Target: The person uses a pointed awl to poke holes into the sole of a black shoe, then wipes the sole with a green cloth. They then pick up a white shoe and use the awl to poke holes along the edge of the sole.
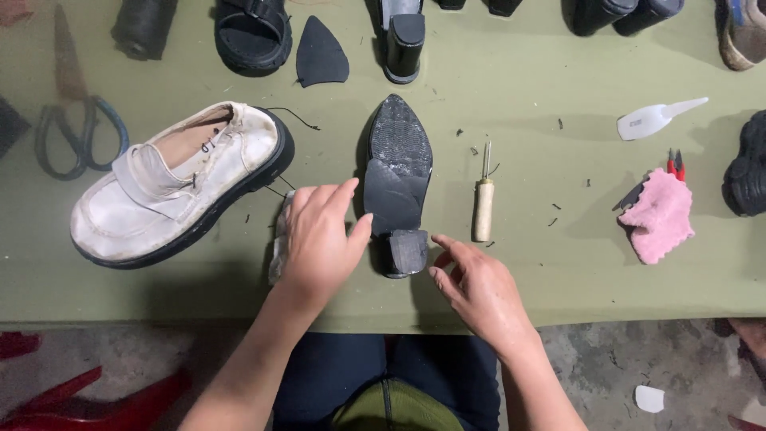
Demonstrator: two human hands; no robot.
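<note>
Black heeled shoe (pixel 396 179) is lying sole-up near the table's (pixel 519 72) front edge. Left hand (pixel 317 239) is pressing a white cloth (pixel 278 247) w/ fingers flat, thumb touching the sole. Right hand (pixel 477 289) is hovering loose by the heel, gripping nothing.

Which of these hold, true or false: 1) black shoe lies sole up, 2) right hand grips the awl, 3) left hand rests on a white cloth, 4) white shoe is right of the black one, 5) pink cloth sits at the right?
1) True: the black heeled shoe lies sole up on the green table.
2) False: the right hand is beside the shoe's heel; the wooden-handled awl lies untouched.
3) True: the left hand lies on a white cloth.
4) False: the white shoe is to its left.
5) True: the pink cloth lies at the right.
</note>
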